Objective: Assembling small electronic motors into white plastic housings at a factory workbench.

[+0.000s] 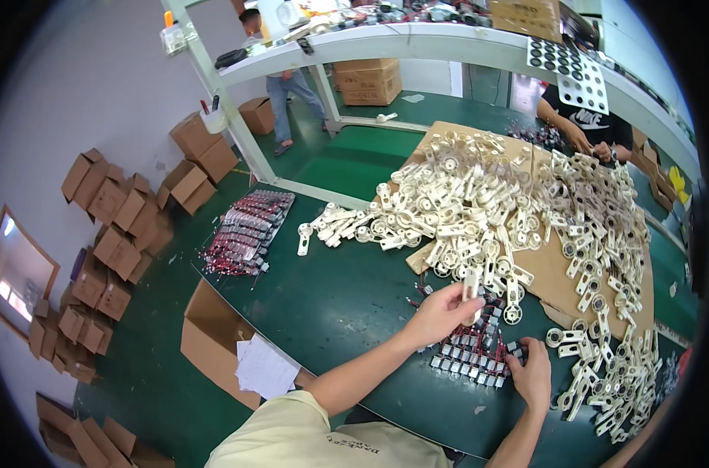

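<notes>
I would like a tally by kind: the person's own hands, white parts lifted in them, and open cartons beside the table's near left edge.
Own hands, left hand and right hand: 2
White part lifted: 1
Open carton: 1
Total: 4
</notes>
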Demonstrator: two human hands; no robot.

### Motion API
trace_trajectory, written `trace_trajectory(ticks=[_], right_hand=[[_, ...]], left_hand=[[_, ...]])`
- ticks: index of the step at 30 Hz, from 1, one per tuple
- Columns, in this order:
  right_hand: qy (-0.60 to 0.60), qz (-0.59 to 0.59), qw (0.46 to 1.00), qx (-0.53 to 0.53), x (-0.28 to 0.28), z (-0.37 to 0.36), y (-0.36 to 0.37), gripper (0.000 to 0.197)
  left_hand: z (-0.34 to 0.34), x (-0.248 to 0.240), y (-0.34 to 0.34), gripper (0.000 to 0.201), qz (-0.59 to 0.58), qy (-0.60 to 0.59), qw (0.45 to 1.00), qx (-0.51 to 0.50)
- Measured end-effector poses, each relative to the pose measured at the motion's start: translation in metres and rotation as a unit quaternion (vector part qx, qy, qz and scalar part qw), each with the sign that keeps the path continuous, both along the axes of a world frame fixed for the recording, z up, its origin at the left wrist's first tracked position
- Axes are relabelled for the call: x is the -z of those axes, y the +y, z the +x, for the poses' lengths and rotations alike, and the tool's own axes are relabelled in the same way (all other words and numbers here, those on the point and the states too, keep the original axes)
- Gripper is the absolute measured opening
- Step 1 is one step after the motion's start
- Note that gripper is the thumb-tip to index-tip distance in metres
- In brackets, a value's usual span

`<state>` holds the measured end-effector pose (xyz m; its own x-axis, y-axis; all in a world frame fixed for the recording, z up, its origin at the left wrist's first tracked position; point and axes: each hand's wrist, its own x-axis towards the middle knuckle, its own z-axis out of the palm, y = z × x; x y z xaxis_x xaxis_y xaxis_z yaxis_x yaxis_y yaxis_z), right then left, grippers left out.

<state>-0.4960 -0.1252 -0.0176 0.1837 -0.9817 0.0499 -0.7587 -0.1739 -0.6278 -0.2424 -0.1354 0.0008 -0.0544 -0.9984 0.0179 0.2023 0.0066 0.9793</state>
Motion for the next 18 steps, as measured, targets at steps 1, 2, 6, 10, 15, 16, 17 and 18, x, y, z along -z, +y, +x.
trace_trajectory(ticks=[1, 2, 6, 10, 15, 16, 17, 18], right_hand=[[0.008, -0.011, 1.000, -0.011, 0.001, 0.001, -0.002, 0.029], [-0.002, 0.004, 1.000, -0.009, 0.000, 0.003, -0.003, 0.027], [-0.003, 0.035, 0.999, 0.031, -0.003, 0.004, -0.005, 0.022], [-0.140, 0.063, 0.986, 0.065, -0.004, 0.001, 0.001, 0.027], [-0.016, -0.002, 1.000, 0.016, 0.003, 0.005, 0.003, 0.037], [-0.013, 0.009, 1.000, 0.026, 0.001, 0.008, 0.001, 0.036], [-0.029, 0.021, 0.999, 0.041, -0.003, 0.012, -0.003, 0.036], [-0.079, 0.019, 0.995, 0.049, 0.004, 0.014, -0.009, 0.035]], left_hand=[[0.000, 0.005, 0.006, 0.021, 0.012, 0.066, 0.998, -0.010], [0.004, 0.008, 0.012, 0.021, 0.040, 0.080, 0.996, 0.003], [0.012, 0.004, 0.026, 0.021, 0.074, 0.059, 0.995, 0.032], [0.006, 0.010, 0.031, 0.026, 0.085, 0.050, 0.994, 0.047], [0.006, 0.023, 0.023, 0.038, 0.121, 0.265, 0.947, 0.134], [0.006, 0.020, 0.023, 0.039, 0.113, 0.269, 0.947, 0.136], [0.004, 0.017, 0.023, 0.039, 0.120, 0.267, 0.950, 0.107], [0.008, 0.016, 0.024, 0.040, 0.115, 0.262, 0.953, 0.101]])
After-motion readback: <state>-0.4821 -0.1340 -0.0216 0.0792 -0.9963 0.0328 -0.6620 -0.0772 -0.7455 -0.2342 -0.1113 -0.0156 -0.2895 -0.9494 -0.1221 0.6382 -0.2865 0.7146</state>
